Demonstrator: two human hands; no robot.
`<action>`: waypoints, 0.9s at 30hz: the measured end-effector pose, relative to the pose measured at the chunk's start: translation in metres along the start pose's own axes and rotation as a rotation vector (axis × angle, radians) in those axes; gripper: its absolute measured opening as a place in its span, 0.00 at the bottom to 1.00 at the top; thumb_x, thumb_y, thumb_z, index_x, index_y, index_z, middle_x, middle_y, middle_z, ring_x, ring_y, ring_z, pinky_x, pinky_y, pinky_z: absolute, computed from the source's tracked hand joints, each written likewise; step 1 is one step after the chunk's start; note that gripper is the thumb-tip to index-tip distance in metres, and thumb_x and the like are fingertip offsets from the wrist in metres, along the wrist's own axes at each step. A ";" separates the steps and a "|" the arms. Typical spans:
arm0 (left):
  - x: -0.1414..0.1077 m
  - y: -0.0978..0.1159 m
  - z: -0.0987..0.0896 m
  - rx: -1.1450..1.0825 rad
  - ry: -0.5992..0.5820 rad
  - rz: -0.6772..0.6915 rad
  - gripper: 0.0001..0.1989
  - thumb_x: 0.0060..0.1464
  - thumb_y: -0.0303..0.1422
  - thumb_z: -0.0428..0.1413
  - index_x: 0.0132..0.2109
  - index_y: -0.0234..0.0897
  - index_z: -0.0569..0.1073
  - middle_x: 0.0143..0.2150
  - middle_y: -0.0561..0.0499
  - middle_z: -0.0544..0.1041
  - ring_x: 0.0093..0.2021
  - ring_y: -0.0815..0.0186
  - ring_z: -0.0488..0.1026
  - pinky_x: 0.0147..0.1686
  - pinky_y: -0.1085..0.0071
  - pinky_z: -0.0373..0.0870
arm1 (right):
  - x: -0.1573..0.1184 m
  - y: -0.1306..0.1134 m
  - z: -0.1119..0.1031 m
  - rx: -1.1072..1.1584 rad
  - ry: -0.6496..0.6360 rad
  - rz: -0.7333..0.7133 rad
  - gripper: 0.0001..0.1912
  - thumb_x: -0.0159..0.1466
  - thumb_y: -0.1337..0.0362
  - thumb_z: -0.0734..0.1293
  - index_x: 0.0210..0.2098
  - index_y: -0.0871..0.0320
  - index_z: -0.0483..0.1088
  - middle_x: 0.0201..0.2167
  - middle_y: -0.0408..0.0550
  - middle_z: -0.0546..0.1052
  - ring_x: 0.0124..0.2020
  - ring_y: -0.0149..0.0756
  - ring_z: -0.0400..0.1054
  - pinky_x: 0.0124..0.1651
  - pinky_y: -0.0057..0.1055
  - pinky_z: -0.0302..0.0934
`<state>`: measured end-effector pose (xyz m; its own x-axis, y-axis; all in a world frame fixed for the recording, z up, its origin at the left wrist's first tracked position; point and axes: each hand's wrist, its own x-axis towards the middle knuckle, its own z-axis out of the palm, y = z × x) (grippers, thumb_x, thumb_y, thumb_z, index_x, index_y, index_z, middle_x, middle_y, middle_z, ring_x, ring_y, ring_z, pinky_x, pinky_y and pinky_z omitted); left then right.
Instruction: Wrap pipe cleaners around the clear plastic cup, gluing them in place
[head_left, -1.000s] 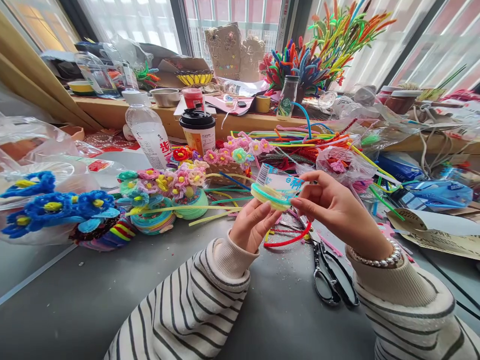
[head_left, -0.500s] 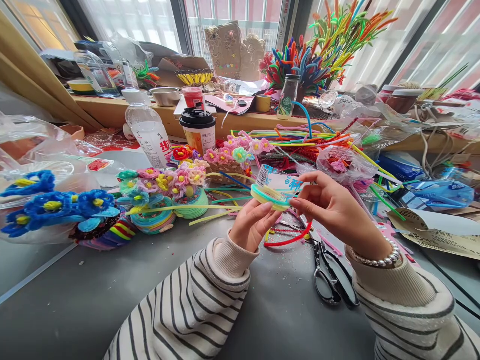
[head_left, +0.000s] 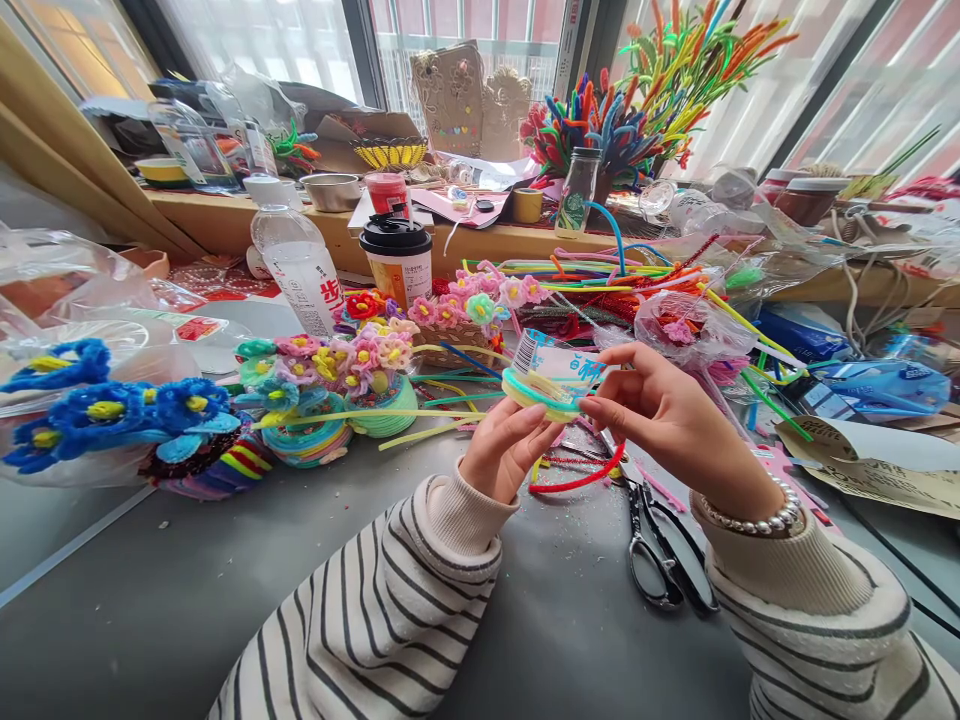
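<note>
Windows: big and bright, at the back, with tall green and orange fuzzy stems [head_left: 701, 70] by the glass.
Tabletop: gray [head_left: 187, 580], with bits of glitter and lots of craft things on it.
Fuzzy ring: soft yellow and blue-green [head_left: 534, 396], held up off the tabletop, between the two hands. It goes around the low part of a clear plastic piece [head_left: 566, 362] with blue writing.
Long way of the ring: from side to side, with its right end a bit lower and near the right thumb.
Left hand: under the ring's left and near side [head_left: 504, 445], thumb on the edge, fingers below, pinching it. From this hand, the ring is just up and ahead.
Right hand: at the other end [head_left: 667, 420], thumb and finger close together, pinching the ring's right end. From this hand, the ring lies to the left. I can't tell if a loose stem tip is in that pinch.
Nearer hand: neither one, since both touch it, one at each side.
Red stem: bent [head_left: 577, 488], below the ring, touching neither hand.
Scissors: black handles [head_left: 634, 515], on the tabletop, between the two sleeves.
Flowers: big blue ones [head_left: 157, 405], well apart, off to the left.
</note>
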<state>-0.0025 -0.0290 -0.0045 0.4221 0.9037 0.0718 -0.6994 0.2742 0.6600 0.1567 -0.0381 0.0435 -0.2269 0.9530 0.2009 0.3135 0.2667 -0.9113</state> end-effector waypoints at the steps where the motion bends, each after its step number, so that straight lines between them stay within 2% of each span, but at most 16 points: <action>1: 0.000 0.000 0.000 0.000 -0.003 0.002 0.23 0.47 0.30 0.56 0.53 0.38 0.67 0.46 0.48 0.74 0.50 0.62 0.69 0.51 0.69 0.63 | 0.000 0.000 0.000 0.002 -0.002 0.001 0.18 0.54 0.59 0.67 0.39 0.56 0.57 0.19 0.36 0.67 0.19 0.25 0.60 0.21 0.23 0.54; 27: 0.000 0.000 0.000 -0.025 -0.013 -0.008 0.21 0.50 0.29 0.53 0.52 0.36 0.66 0.46 0.46 0.74 0.51 0.62 0.68 0.50 0.69 0.66 | 0.001 0.004 0.001 -0.021 -0.005 0.004 0.17 0.55 0.60 0.67 0.40 0.56 0.57 0.20 0.37 0.69 0.19 0.25 0.61 0.22 0.22 0.55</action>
<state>-0.0026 -0.0291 -0.0046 0.4354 0.8970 0.0768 -0.7100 0.2897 0.6419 0.1564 -0.0365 0.0398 -0.2306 0.9533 0.1949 0.3337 0.2656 -0.9045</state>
